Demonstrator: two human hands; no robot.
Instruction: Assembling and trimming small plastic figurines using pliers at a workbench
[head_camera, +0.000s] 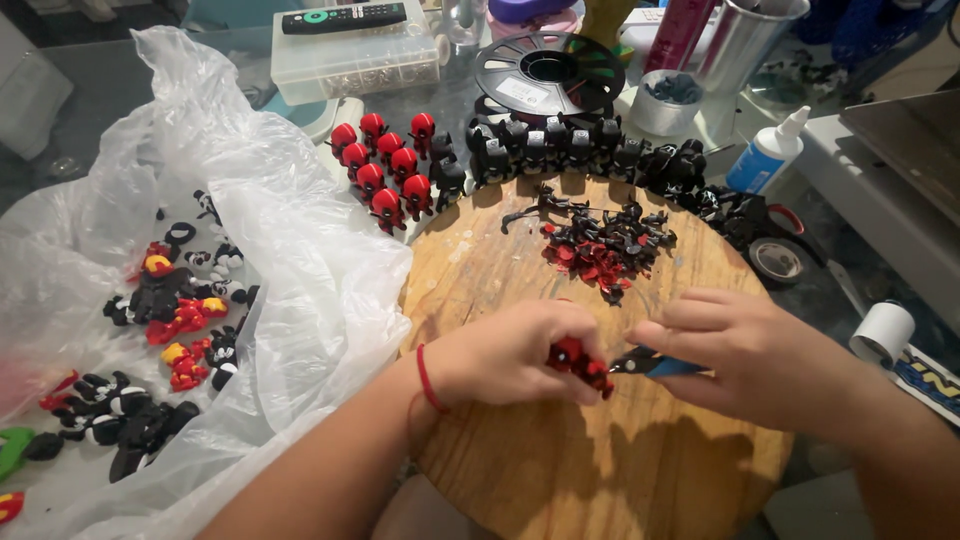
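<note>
Our left hand (520, 350) pinches a red figure (578, 362); our right hand (740, 345) grips blue pliers (655, 364), tips just beside it.

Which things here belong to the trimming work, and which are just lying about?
In use: red and black figure in left hand; blue-handled cutters in right hand; scrap pile; round wooden board.
Lying about: glue bottle, filament spool, remote, tape roll.

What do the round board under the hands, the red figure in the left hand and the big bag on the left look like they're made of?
Round board: wood, going by the visible grain, unvarnished and scuffed.
Red figure in the left hand: probably matte moulded or printed plastic.
Bag: thin clear plastic film, crinkled and glossy.
</note>
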